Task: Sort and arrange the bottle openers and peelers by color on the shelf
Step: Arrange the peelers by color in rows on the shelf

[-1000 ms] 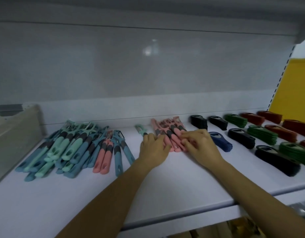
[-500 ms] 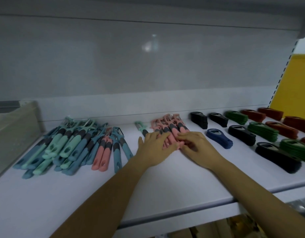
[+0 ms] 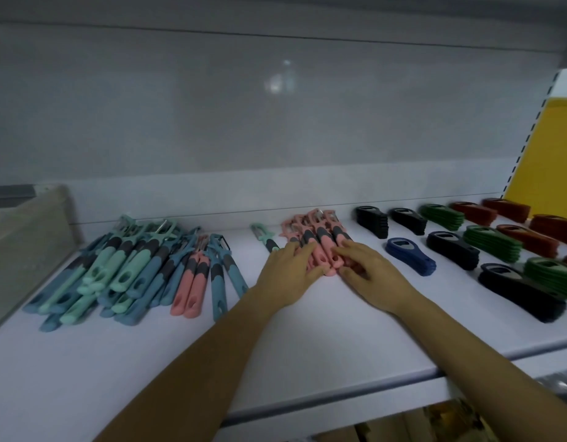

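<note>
Pink peelers (image 3: 319,247), a tight bundle with heads toward the back wall, lie mid-shelf (image 3: 180,362) directly between the two hands. The left hand (image 3: 288,275) is flat with straight fingers, pressing the bundle's left flank and handle tops. The right hand (image 3: 371,272) is likewise spread, fingertips against the right flank and handle ends. Neither hand grips anything. Step in hand, as judged: squaring up the pink group. To do it well, press evenly from both sides, keep the handle ends level, and avoid shoving the bundle into the lone mint peeler (image 3: 263,236) just beside the left hand or toward the blue bottle openers (image 3: 410,255) near the right. Outstanding: two stray pink peelers (image 3: 193,282) lie in the mixed teal and mint pile (image 3: 126,275) well to the left, not yet sorted
</note>
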{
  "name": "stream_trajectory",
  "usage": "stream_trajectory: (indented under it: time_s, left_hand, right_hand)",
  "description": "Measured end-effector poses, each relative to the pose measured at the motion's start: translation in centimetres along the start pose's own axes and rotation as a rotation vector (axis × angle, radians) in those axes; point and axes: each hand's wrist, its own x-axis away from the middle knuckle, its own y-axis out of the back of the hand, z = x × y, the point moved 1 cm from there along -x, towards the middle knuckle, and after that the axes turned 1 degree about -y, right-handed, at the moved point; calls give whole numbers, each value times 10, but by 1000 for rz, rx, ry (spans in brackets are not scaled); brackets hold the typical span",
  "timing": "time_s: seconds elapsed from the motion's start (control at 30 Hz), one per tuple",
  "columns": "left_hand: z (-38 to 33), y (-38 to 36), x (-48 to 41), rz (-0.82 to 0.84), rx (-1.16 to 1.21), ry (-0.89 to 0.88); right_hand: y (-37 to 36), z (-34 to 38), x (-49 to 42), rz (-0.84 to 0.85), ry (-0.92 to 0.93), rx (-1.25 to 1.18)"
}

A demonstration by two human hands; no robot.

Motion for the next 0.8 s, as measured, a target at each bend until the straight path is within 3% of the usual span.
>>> stream_trajectory:
  time_s: [0.13,0.53,0.8]
  left_hand:
    - [3,-2,-2,3,54,9]
    - [-6,-11,-6,-120,-172,23]
    - [2,-8,-7,-49,-66,5]
  right_hand:
    - [-1,0,0,15,-19,8]
    - [2,4,2,13,-48,-36]
    - [4,1,1,7,-46,-30]
